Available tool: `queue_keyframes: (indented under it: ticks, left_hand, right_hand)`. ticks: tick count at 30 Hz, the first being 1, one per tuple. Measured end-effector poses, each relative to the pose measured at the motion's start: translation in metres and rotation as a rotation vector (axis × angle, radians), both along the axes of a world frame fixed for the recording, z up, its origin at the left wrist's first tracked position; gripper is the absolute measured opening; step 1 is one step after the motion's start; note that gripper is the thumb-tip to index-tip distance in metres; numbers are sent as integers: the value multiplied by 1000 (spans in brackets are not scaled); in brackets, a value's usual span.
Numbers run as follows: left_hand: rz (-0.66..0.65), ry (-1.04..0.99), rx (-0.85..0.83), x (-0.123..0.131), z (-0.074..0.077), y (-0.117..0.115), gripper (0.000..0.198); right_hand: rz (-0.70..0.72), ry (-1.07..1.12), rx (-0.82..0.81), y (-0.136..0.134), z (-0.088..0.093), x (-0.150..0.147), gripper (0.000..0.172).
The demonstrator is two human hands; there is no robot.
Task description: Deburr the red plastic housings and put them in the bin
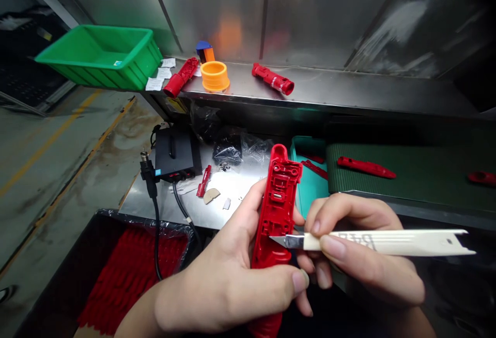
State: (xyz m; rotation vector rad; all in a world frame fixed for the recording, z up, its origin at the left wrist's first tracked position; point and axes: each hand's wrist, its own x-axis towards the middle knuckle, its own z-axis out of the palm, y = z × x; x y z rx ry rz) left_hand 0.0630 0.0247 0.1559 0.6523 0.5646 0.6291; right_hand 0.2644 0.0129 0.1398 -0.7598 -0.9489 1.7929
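Note:
My left hand (pixel 236 271) is closed around a long red plastic housing (pixel 277 193), its hollow inner side with ribs and small screw posts turned up toward me. Between thumb and fingers, my right hand (pixel 360 240) pinches a utility knife (pixel 391 242) with a cream handle. The knife's pointed blade lies across the lower part of the housing, its tip at or just over the inner surface; contact I cannot tell. Part of the housing's lower end is covered by my left thumb.
A dark bin of red parts (pixel 135 260) stands at lower left. Behind my hands are a black box with cables (pixel 176 154), a teal tray (pixel 310 193) and a green ribbed conveyor belt (pixel 418 172) carrying red parts. The shelf above bears a green crate (pixel 135 64) and an orange ring (pixel 215 77).

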Motion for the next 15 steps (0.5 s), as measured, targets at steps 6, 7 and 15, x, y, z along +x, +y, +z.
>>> queue_keyframes:
  ticks: [6, 7, 15]
  left_hand:
    - [-14, -17, 0, 0, -2, -1, 65]
    - [-19, -24, 5, 0, -2, -1, 64]
    - [-21, -52, -9, -2, -5, 0, 57]
  right_hand:
    - [-20, 41, -28, -3, -2, -2, 3]
    - [-22, 42, -26, -3, -2, -2, 3]
    - [-32, 41, -28, -2, -2, -2, 4]
